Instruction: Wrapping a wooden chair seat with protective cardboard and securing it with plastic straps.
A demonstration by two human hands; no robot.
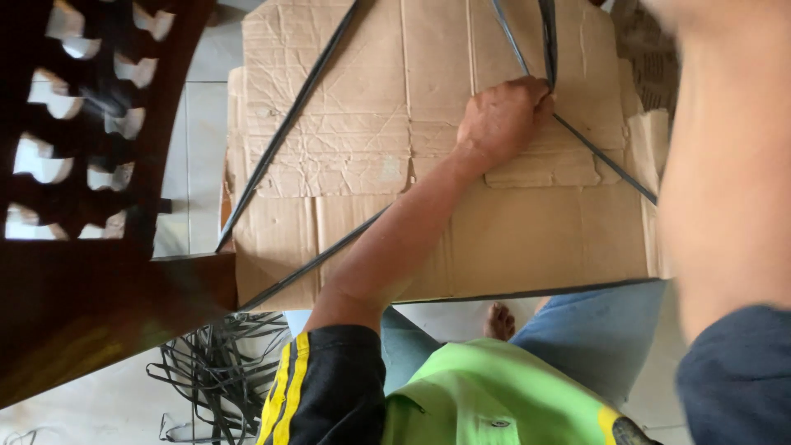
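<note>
Head view: the left hand (503, 124) lies knuckles-up on a flattened cardboard sheet (354, 148), its fingers curled shut around dark plastic strapping bands (547, 41) at the point where several of them meet. From that fist the bands fan out across the cardboard: two run up to the top edge and one slants down to the right. Others cross the sheet on the left.

The right arm (725, 165) fills the right edge, blurred and close; its hand is out of view.

A tangle of loose dark straps (218, 371) lies on the tiled floor (198, 124) below a dark carved wooden chair (99, 165). A bare foot (498, 321) shows under the cardboard's edge.
</note>
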